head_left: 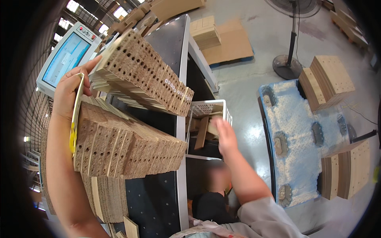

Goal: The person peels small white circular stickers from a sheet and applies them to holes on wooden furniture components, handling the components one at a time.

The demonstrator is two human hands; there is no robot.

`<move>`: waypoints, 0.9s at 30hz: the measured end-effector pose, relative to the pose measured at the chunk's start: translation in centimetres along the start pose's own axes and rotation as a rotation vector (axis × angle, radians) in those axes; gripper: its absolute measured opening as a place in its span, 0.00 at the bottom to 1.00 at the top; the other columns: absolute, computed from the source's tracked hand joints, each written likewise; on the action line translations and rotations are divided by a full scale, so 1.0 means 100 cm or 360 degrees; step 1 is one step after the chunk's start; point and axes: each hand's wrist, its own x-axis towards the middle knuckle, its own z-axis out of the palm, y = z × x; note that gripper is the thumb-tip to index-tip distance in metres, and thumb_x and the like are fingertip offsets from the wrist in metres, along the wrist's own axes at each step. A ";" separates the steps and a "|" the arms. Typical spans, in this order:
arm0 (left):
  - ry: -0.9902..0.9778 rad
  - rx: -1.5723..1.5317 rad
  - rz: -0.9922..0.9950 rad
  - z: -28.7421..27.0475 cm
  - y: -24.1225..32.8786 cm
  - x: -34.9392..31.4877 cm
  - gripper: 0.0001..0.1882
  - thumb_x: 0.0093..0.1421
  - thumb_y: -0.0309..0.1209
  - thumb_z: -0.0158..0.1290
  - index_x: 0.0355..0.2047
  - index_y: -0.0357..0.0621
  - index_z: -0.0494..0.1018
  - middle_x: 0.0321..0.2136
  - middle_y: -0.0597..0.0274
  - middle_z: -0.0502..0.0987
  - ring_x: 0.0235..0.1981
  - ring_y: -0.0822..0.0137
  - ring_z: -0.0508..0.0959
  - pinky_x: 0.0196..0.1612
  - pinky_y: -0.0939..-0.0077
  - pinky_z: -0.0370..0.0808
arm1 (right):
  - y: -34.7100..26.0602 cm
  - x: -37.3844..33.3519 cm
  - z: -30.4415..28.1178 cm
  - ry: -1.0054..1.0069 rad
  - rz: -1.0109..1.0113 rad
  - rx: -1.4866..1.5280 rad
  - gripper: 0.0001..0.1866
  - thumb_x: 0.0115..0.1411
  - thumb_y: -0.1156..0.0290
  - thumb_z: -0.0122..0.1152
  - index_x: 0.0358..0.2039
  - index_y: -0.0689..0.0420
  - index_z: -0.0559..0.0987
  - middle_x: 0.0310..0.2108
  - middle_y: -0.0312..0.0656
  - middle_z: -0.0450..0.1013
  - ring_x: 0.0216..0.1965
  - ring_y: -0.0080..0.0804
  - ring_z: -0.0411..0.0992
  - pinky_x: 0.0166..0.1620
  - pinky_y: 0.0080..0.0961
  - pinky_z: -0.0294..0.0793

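Observation:
Two rows of drilled particleboard panels stand on edge on the dark table (154,198): an upper row (139,67) and a lower, nearer row (127,146). At their left end, my left hand (69,93) curls round the top edge of an end panel (76,119) that has a yellow mark on its face. Its fingertips reach to the end of the upper row. Some of its fingers are hidden. My right hand (225,137), slightly blurred and holding nothing, is in the air with fingers stretched out, near the white plastic basket (208,104) of board offcuts.
A monitor (65,57) stands at upper left. More panels (113,198) are stacked below the lower row. To the right lies a worn blue pallet (295,139) bearing panel stacks (327,81). A pedestal fan (291,47) and a cardboard sheet (232,43) are farther back.

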 end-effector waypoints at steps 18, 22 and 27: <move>0.0816 -0.1631 -0.0698 0.094 -0.070 -0.514 0.16 0.63 0.37 0.45 0.30 0.33 0.68 0.30 0.44 0.74 0.32 0.58 0.79 0.34 0.74 0.79 | 0.028 -0.225 -0.043 -0.0933 0.0155 -0.0562 0.06 0.61 0.71 0.55 0.31 0.60 0.75 0.31 0.32 0.72 0.33 0.20 0.67 0.39 0.20 0.68; 0.0970 -0.1460 -0.1100 0.113 -0.058 -0.572 0.14 0.63 0.36 0.40 0.29 0.37 0.69 0.27 0.52 0.76 0.28 0.64 0.78 0.31 0.77 0.75 | -0.007 -0.270 0.027 -0.1661 -0.0464 -0.0861 0.07 0.55 0.70 0.58 0.33 0.59 0.77 0.35 0.46 0.74 0.37 0.37 0.72 0.55 0.40 0.57; 0.1307 -0.1150 -0.1454 0.101 -0.036 -0.616 0.07 0.56 0.28 0.42 0.26 0.42 0.69 0.21 0.61 0.73 0.20 0.71 0.73 0.26 0.78 0.70 | -0.016 -0.345 0.101 -0.2305 -0.0237 -0.0521 0.07 0.57 0.75 0.56 0.36 0.61 0.76 0.30 0.42 0.72 0.31 0.31 0.71 0.35 0.22 0.69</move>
